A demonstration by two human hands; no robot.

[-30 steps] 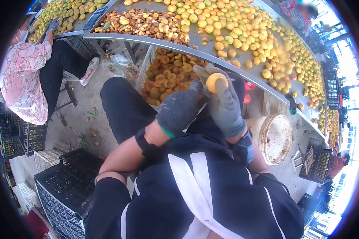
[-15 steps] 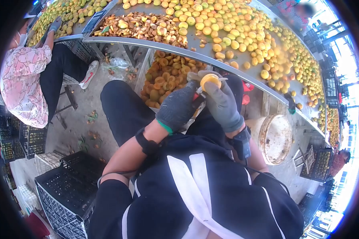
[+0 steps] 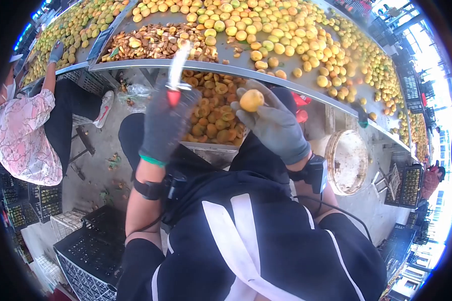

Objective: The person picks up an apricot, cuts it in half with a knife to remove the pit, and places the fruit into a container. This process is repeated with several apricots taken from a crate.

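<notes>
My left hand [image 3: 168, 120], in a dark grey glove with a green cuff, is closed around a small knife [image 3: 176, 70]. Its red handle end shows at the fist, and the blurred blade points up towards the table edge. My right hand [image 3: 276, 123], in a lighter grey glove, pinches an apricot [image 3: 251, 101] between thumb and fingers. The side of this fruit facing me looks round and orange-yellow. Below the table edge, between my knees, stands a crate of cut apricot halves [image 3: 216, 113], partly hidden by both hands.
The metal table [image 3: 236, 53] bears many whole apricots [image 3: 281, 37] and a heap of brown pits or scraps [image 3: 150, 42]. A white bucket [image 3: 346, 163] stands at right, a black crate [image 3: 93, 233] at lower left. A person in a pink patterned top [image 3: 25, 135] sits at left.
My hands have parted. The left hand with the knife has swung left, away from the fruit, its blade now pointing up. My right hand stays near its place, holding an apricot.
</notes>
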